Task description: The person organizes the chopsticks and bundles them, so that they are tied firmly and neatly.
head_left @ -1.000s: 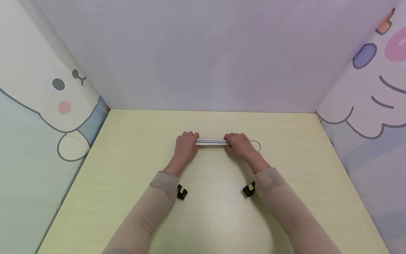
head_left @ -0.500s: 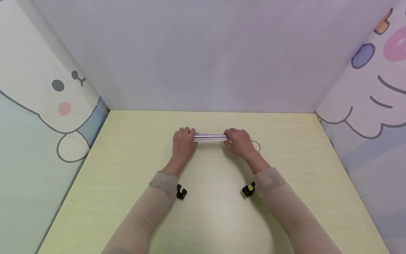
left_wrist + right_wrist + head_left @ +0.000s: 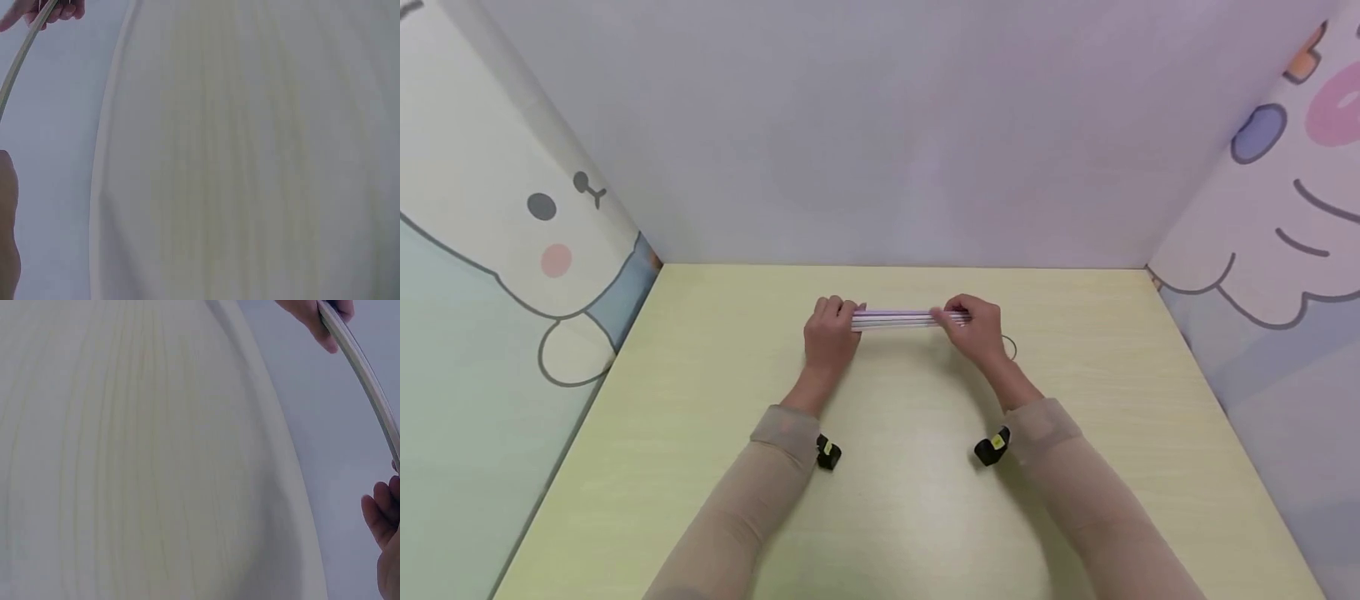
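Observation:
Between my hands, in the head view, spans a thin stack of flat white pieces [image 3: 895,320] with a purple top edge, seen edge-on, its kind unclear. My left hand [image 3: 830,337] grips its left end with the fingers over the far side. At the right end my right hand [image 3: 976,329] pinches it, the thumb along the near side. Just right of that wrist a thin dark loop [image 3: 1010,347] lies on the table. In the right wrist view the stack [image 3: 365,372] looks like a narrow curved band between both hands; in the left wrist view the left hand [image 3: 7,231] is mostly cut off.
A pale wood-grain table [image 3: 895,500] runs up to a light grey-lilac back wall [image 3: 895,133]. Walls with cartoon prints rise at the left [image 3: 467,275] and right [image 3: 1285,225]. Each wrist carries a small black camera [image 3: 828,452].
Both hands have moved a little farther away with the stack. The left hand has shifted left; the right hand has changed its hold, so more of the stack shows between them.

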Action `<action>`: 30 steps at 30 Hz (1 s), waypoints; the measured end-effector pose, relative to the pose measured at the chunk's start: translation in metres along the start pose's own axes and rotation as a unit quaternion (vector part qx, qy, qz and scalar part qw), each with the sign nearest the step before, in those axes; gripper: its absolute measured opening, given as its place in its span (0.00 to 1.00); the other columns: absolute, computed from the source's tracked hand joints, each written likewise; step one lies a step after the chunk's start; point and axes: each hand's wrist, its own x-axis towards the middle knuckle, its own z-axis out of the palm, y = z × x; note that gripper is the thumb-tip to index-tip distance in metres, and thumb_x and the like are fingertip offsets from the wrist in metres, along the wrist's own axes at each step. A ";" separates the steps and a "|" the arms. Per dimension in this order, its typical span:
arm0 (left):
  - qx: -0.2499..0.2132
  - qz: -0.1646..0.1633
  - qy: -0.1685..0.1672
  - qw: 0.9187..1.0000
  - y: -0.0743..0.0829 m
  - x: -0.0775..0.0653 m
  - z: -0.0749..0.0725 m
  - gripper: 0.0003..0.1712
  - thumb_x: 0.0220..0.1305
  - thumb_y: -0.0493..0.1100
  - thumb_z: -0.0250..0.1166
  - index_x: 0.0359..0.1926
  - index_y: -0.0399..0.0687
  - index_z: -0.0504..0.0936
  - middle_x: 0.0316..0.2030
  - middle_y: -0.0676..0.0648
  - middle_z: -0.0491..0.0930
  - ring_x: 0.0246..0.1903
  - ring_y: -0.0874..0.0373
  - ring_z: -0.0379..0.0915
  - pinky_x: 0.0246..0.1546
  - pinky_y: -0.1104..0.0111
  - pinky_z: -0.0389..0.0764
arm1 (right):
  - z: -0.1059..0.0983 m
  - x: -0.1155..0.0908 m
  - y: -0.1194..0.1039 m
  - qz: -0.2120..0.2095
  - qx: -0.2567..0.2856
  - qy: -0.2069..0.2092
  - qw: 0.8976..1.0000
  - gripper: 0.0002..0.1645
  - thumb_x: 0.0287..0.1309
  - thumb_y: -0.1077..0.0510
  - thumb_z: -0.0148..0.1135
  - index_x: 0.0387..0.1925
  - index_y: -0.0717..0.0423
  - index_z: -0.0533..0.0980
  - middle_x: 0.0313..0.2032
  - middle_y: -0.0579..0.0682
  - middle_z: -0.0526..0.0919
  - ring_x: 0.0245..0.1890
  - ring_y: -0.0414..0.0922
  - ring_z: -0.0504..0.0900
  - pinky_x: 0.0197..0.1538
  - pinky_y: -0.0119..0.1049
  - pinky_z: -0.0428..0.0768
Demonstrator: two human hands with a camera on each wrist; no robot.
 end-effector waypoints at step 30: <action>0.069 0.066 0.089 0.991 -0.003 0.016 -0.006 0.17 0.53 0.42 0.67 0.13 0.45 0.74 0.11 0.49 0.73 0.10 0.53 0.65 0.13 0.65 0.62 | -0.012 0.008 -0.022 -0.249 -0.141 0.063 0.956 0.18 0.61 0.54 0.60 0.21 0.62 0.82 0.16 0.53 0.82 0.13 0.47 0.78 0.17 0.43 0.75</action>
